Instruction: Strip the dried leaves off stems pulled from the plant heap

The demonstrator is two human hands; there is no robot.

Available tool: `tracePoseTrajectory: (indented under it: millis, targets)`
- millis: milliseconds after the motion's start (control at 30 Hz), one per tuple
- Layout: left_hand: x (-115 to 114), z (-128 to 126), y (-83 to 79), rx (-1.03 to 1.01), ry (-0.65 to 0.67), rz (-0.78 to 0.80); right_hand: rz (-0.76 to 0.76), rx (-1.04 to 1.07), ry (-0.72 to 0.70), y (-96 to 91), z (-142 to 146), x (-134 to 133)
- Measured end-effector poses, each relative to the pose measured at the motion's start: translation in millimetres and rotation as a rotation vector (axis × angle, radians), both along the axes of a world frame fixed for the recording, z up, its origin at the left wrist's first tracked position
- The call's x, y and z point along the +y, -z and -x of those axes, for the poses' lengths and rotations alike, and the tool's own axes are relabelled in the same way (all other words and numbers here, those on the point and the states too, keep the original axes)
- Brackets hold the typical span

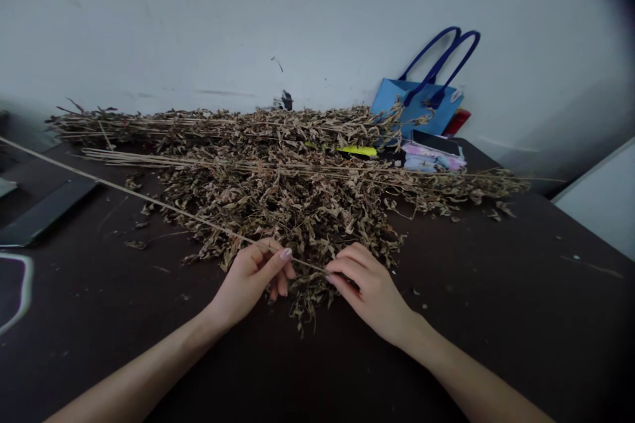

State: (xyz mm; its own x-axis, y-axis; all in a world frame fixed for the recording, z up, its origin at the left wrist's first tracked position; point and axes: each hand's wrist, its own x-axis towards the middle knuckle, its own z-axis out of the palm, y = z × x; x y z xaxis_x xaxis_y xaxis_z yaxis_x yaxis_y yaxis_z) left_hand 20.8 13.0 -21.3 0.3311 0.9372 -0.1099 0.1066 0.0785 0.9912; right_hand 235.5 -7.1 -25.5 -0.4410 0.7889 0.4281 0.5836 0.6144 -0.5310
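Observation:
A long thin dry stem [149, 199] runs from the far left edge down to the middle, where both hands pinch it. My left hand [253, 277] grips it between thumb and fingers. My right hand [367, 284] pinches the stem's near end, where small dried leaves still cling. Both hands rest at the front edge of a big pile of dried brown leaves [297, 205] on a dark table [496, 291].
Bundles of leafy dried stalks [198, 122] lie along the back by the white wall. A blue bag with dark handles [421, 102], a yellow object [358, 151] and folded cloths [431, 157] sit at the back right. A dark flat board [44, 211] lies left.

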Motion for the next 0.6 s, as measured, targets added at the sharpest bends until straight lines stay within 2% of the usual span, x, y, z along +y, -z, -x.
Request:
tracePoseTrajectory:
  millis: [467,600]
  targets:
    - [-1,0,-0.8,-0.040,-0.045,0.044,-0.004,0.013,-0.004,1.7,6,-2]
    - [-6,-4,-0.2,-0.037,0.008,0.052,-0.024,0.003,0.016,2.6,11,-4]
